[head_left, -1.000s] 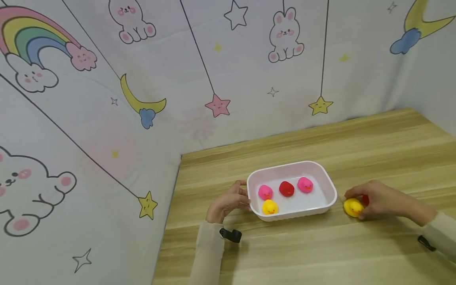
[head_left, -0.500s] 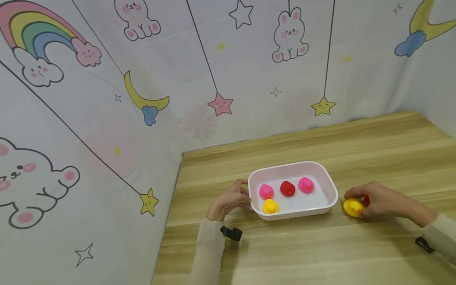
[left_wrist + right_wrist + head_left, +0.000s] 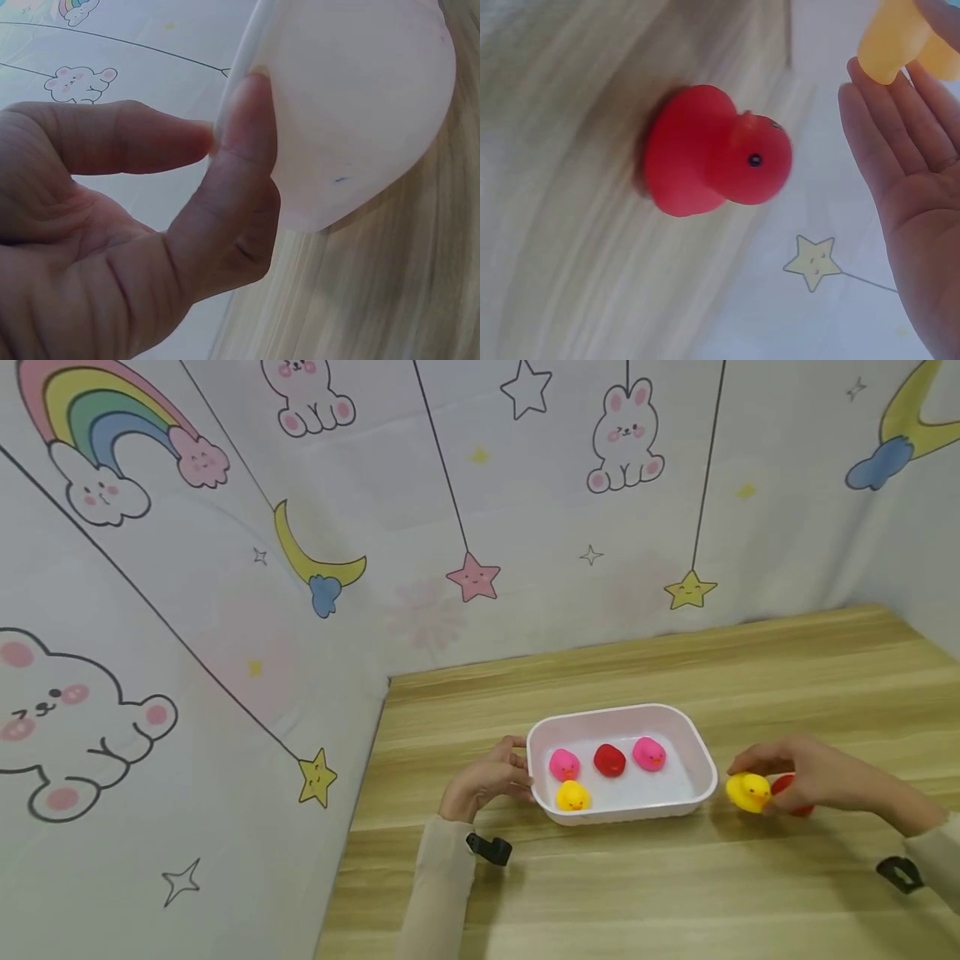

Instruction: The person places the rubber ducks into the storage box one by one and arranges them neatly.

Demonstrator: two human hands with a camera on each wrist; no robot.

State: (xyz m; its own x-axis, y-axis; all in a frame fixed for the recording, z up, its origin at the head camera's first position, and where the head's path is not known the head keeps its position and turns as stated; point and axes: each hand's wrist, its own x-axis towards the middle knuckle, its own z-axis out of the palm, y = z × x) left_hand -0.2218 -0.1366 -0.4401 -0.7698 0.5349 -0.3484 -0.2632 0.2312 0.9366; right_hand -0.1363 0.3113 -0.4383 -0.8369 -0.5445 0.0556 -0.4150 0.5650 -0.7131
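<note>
My left hand (image 3: 487,781) pinches the left rim of a white plastic tray (image 3: 630,814), with the thumb and a finger on either side of the edge in the left wrist view. In my right hand (image 3: 836,777), thumb and fingers pinch a yellow rubber duck (image 3: 746,793), just right of the tray. A red rubber duck (image 3: 697,154) sits on the table under that hand, partly hidden by it in the head view. Inside the tray lie a pink duck (image 3: 565,765), a red duck (image 3: 609,761), a second pink duck (image 3: 648,754) and a yellow duck (image 3: 573,796).
Everything stands on a wood-grain table (image 3: 615,893). A white cloth (image 3: 360,643) printed with rabbits, stars and moons hangs behind and to the left of it. Black straps show at both wrists, one being the left wrist strap (image 3: 489,848).
The yellow duck was resting beside the tray under my right hand; now it is raised slightly and tilted, and more of the red duck behind it shows. My left hand stays at the tray.
</note>
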